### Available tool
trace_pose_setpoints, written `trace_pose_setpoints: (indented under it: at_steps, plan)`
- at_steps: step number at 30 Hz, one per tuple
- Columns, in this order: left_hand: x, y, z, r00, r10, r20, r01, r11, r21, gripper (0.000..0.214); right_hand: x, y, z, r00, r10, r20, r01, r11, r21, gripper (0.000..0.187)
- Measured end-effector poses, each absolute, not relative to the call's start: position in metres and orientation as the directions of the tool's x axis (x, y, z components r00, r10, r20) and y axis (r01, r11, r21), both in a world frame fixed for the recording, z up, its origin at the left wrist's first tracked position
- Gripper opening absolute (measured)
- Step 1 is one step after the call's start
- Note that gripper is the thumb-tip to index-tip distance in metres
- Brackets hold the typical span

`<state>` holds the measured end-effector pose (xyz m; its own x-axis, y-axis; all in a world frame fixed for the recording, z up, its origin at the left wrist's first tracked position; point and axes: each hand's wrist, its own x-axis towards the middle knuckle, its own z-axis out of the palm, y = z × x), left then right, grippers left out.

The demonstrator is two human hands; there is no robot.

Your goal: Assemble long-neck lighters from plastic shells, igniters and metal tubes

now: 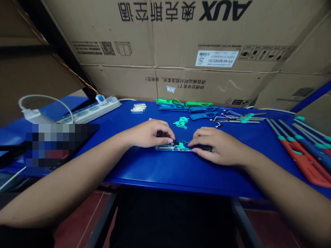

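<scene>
Clear plastic casing (pixel 163 147): long, narrow, lying flat on the glossy blue table (pixel 134 168) between your hands, running crosswise in front of you. A teal plastic clip (pixel 182 146) sits near its middle, a thin dark wire (pixel 184 141) arcs over it, and a black strip (pixel 204 148) extends toward your right.

Handling: judged light and stiff, probably slick and thin-walled. The wire looks easy to snag. Take hold by the long edges, clear of the clip.

Left hand (pixel 148 133): fingers pressed together and curled, tips down at the casing's top edge. You may be pinching it, but the fingers hide the contact, so I cannot tell.

Right hand (pixel 219 147): fingers together, laid over the black strip. I cannot tell whether they grip it.

Nearest parts: small teal plastic pieces (pixel 181 122) lie in a loose heap just beyond the casing.

Farther along the table: blue plastic shells (pixel 173 107), green plastic shells (pixel 168 101), short metal tubes (pixel 138 108), wired metal rods (pixel 239 117), and an orange-red long-handled tool (pixel 302 162).
</scene>
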<state>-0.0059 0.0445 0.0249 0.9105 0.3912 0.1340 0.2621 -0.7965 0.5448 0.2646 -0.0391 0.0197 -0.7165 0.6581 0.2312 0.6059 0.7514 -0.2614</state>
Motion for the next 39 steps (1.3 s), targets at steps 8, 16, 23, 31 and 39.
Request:
trace_pose_setpoints:
  at_steps: [8,16,23,31,39]
  plan:
    - [-0.012,0.049,0.026,0.899,0.432,-0.076,0.393,-0.718,0.574,0.026,0.243,-0.048,0.012,-0.77,0.592,0.24,0.606,0.795,-0.015,0.036]
    - [-0.012,0.049,0.025,0.892,0.429,-0.145,0.421,-0.667,0.615,0.018,0.237,-0.045,0.008,-0.726,0.64,0.25,0.601,0.768,-0.22,0.026]
    - [-0.012,0.051,0.022,0.878,0.451,-0.16,0.445,-0.643,0.624,0.021,0.234,-0.044,0.007,-0.703,0.673,0.231,0.615,0.738,-0.279,0.02]
    - [-0.01,0.048,0.02,0.868,0.479,-0.127,0.451,-0.657,0.604,0.018,0.23,-0.045,0.008,-0.695,0.684,0.224,0.629,0.728,-0.271,0.017]
    - [-0.008,0.043,0.022,0.822,0.526,-0.216,0.536,-0.589,0.604,0.019,0.227,-0.045,0.011,-0.652,0.747,0.13,0.629,0.629,-0.456,0.02]
